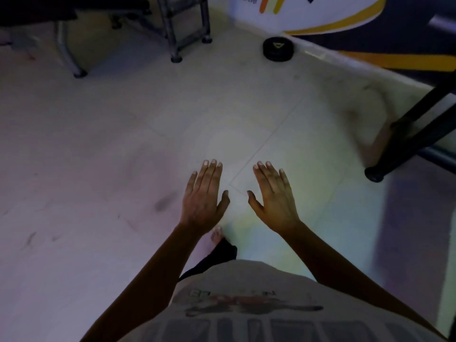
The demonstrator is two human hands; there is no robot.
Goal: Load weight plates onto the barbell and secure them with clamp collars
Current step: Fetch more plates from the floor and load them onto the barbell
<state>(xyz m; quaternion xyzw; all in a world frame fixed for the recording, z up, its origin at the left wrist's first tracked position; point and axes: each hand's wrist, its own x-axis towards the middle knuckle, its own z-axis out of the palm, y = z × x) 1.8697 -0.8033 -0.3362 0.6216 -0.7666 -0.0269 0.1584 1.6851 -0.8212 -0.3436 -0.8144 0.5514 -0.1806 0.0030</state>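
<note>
My left hand (203, 196) and my right hand (274, 196) are held out side by side over the pale tiled floor, palms down, fingers straight and slightly apart, holding nothing. A small black round weight plate (278, 49) with a triangle mark lies flat on the floor far ahead, near the wall base at the upper right. No barbell and no clamp collars are in view.
A grey metal frame with rubber feet (176, 58) stands at the upper middle, another leg (80, 73) to its left. A black slanted stand leg (375, 175) comes in from the right. A white and yellow wall panel (320, 18) is at the top right. My bare foot (217, 236) is below my hands.
</note>
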